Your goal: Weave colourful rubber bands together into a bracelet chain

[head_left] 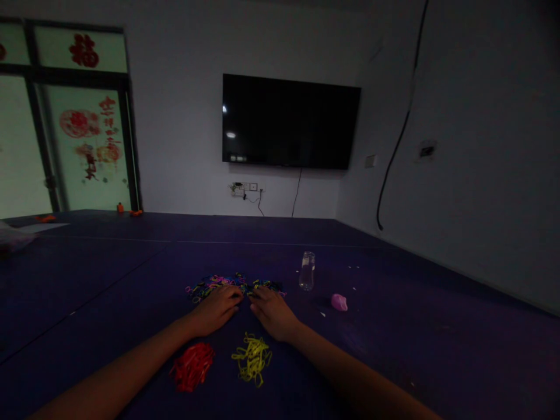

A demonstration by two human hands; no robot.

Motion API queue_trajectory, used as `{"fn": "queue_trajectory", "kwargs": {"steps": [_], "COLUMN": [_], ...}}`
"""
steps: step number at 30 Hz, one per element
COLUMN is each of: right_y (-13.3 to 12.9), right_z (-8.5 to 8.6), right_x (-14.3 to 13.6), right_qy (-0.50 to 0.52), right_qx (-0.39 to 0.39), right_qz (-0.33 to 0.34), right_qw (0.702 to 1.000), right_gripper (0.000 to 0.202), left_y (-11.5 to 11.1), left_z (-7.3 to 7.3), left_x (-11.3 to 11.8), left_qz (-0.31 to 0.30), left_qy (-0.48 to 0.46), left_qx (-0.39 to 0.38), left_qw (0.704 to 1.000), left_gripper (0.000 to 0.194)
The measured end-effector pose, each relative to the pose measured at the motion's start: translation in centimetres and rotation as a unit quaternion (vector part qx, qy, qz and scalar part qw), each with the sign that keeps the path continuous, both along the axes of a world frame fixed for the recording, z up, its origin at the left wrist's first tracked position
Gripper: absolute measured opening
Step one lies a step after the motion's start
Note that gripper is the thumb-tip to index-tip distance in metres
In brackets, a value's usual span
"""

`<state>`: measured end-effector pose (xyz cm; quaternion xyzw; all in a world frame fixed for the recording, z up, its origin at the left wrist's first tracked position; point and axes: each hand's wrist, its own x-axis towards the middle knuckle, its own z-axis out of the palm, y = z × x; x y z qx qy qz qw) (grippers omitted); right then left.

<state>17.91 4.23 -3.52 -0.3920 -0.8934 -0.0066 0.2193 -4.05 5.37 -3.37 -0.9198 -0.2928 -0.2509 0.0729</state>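
Observation:
A loose pile of mixed-colour rubber bands lies on the dark purple table surface. My left hand rests on the left part of this pile, palm down, its fingers slightly bent and the thumb apart. Facing it, my right hand lies with its fingers stretched over the pile's right part. Both hands hide some of the bands, and nothing shows gripped in either. Nearer to me are a heap of red rubber bands, by my left forearm, and a heap of yellow rubber bands between my forearms.
Beyond my right hand stands a clear, uncapped bottle. A small pink object lies to its right, with white scraps around it. Orange items sit at the far left edge. A television hangs on the back wall.

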Motion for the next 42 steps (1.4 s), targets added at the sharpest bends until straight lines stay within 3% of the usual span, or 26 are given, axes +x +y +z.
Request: {"fn": "queue_trajectory", "kwargs": {"steps": [10, 16, 23, 31, 42], "right_y": [0.1, 0.1, 0.3, 0.2, 0.1], "right_z": [0.2, 0.3, 0.0, 0.3, 0.5], "right_x": [-0.1, 0.0, -0.2, -0.1, -0.1], "right_qy": [-0.003, 0.012, 0.042, 0.038, 0.021], "right_qx": [0.003, 0.003, 0.006, 0.001, -0.004], "right_qz": [0.008, 0.020, -0.032, 0.011, 0.008], "right_qw": [1.000, 1.000, 0.999, 0.999, 1.000], "right_gripper": [0.035, 0.035, 0.042, 0.040, 0.034], "left_y": [-0.3, 0.4, 0.6, 0.9, 0.5], "left_z": [0.0, -0.5, -0.7, -1.0, -0.7], "left_x": [-0.1, -0.5, -0.9, -0.7, -0.6], "left_qz": [0.008, 0.012, 0.019, 0.015, 0.019], "left_qy": [-0.102, -0.171, -0.167, -0.129, -0.148], "left_qx": [-0.003, 0.028, 0.040, 0.013, 0.068], "left_qw": [0.995, 0.985, 0.985, 0.991, 0.987], "left_gripper": [0.032, 0.025, 0.026, 0.036, 0.023]}}
